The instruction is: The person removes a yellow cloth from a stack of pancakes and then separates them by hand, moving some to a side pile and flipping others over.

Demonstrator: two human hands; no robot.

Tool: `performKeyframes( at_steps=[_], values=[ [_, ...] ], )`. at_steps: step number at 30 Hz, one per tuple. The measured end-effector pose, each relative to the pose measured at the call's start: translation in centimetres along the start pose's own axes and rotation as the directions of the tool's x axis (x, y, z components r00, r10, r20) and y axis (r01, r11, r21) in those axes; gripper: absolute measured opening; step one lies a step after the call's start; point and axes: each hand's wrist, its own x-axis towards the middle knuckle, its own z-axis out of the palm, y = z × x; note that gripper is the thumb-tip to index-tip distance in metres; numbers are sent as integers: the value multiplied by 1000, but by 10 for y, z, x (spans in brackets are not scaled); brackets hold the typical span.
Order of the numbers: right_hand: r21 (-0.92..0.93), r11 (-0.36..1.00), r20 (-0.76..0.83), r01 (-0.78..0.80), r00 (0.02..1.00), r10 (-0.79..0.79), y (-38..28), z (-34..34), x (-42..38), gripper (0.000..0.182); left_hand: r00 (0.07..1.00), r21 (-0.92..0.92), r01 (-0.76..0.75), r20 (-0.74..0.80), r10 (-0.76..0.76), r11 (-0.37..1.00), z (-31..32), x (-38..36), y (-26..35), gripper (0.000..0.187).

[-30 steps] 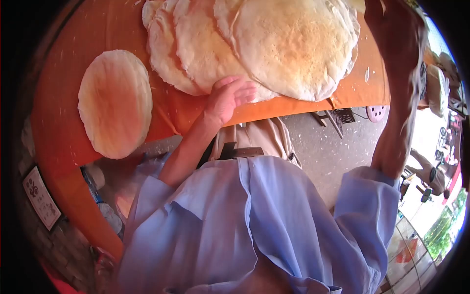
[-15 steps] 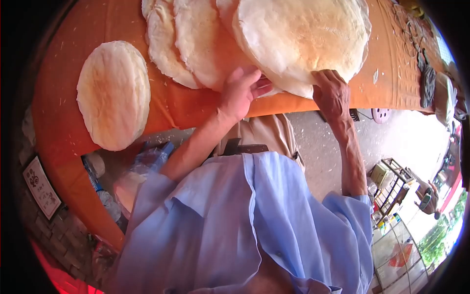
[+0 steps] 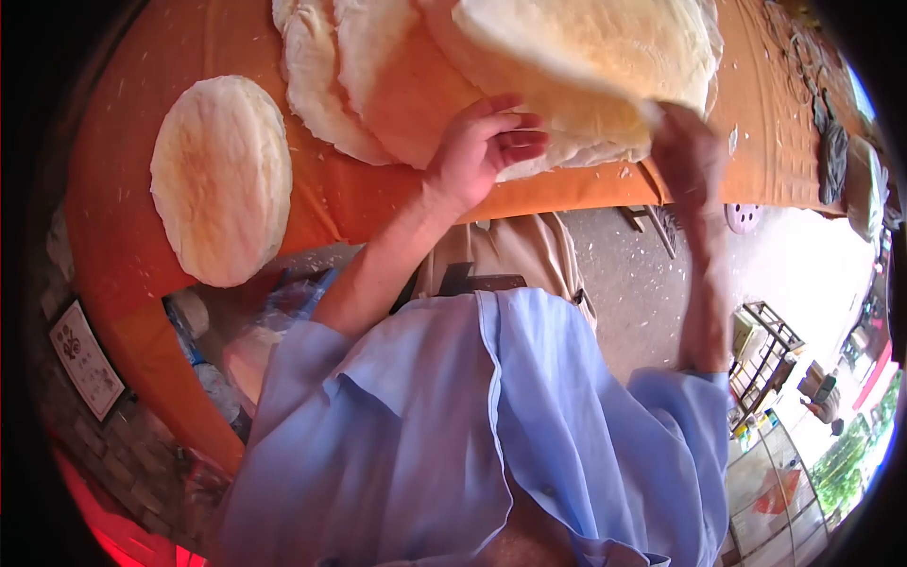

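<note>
A large round flatbread lies uppermost on the pile at the top, its near edge raised and blurred. My right hand pinches that edge at its right side, also smeared by motion. Beneath it, more flatbreads show, with a browner face in the shade. My left hand hovers palm up by the pile's near edge, fingers apart and slightly bent, holding nothing. Left of it, overlapping flatbreads rest on the orange cloth.
A separate oval stack of flatbreads sits at the table's left. Dark gloves and a plastic bag lie at the right end. Below are a framed sign on the left and a metal rack on the right.
My right hand has moved right and up, lifting the top flatbread's near edge away from those below. My left hand has shifted slightly right, fingers now more spread.
</note>
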Motion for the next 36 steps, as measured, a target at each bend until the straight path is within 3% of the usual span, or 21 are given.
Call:
performKeyframes(
  at_steps=[1, 4, 7, 9, 11, 13, 16, 17, 19, 20, 21, 24, 29, 31, 34, 36],
  values=[
    [-51, 998, -11, 24, 1000, -25, 17, -27, 17, 26, 999, 76, 23, -40, -20, 997, -5, -1, 2, 27],
    [1, 1000, -238, 5, 971, -4, 42, -118, 59, 21, 990, 216, 34, -144, -2, 976, -6, -10, 3, 31],
    [-526, 850, -254, 34, 947, -195, -4, -148, 70, 29, 982, 208, 11, -188, 29, 978, -9, -10, 0, 31],
    [-199, 978, -176, 62, 979, -98, -21, -110, 63, 32, 977, 131, -10, -209, 38, 991, -8, -7, -3, 31],
    [-40, 997, -3, -64, 998, 64, -30, -51, 54, 32, 977, 90, -13, -210, 32, 996, -3, -4, -5, 31],
    [-83, 980, 326, -183, 924, 200, -29, 1, 49, 27, 980, 62, -3, -197, 15, 998, -6, 0, -5, 32],
    [-41, 990, 236, -137, 961, 143, -21, 7, 49, 26, 982, 75, 22, -186, -8, 997, -11, 4, -4, 33],
    [-55, 993, 129, -101, 986, 107, -17, -2, 54, 25, 976, 105, 4, -216, 19, 994, -7, 1, -4, 31],
    [-62, 989, 95, -135, 986, 140, -33, -26, 72, 26, 964, 168, -26, -256, 69, 985, 2, -2, -8, 28],
    [75, 995, 5, -69, 998, 69, -41, -25, 70, 27, 968, 145, -55, -236, 88, 988, 6, 0, -8, 28],
    [-1, 1000, 25, -29, 999, 29, -40, -3, 63, 24, 969, 119, -83, -222, 108, 989, 8, 1, -9, 27],
    [40, 998, 213, -55, 976, 45, -59, 39, 43, 16, 974, -22, -153, -171, 147, 988, -2, 11, -12, 26],
    [-15, 995, 213, -96, 972, 97, -77, 54, 87, 12, 989, -235, -150, -48, 143, 960, -12, 17, -12, 21],
    [39, 993, 321, -111, 943, 93, -88, 62, 80, 20, 992, -312, -120, 7, 129, 942, -20, 22, -12, 21],
    [283, 959, 22, 1, 1000, -7, -96, 56, 51, 36, 994, -243, -82, 49, 96, 967, -22, 21, 3, 25],
    [211, 977, -19, 4, 1000, 0, -93, 60, 40, 45, 994, -252, -107, 10, 113, 962, -21, 25, 3, 26]
  ],
)
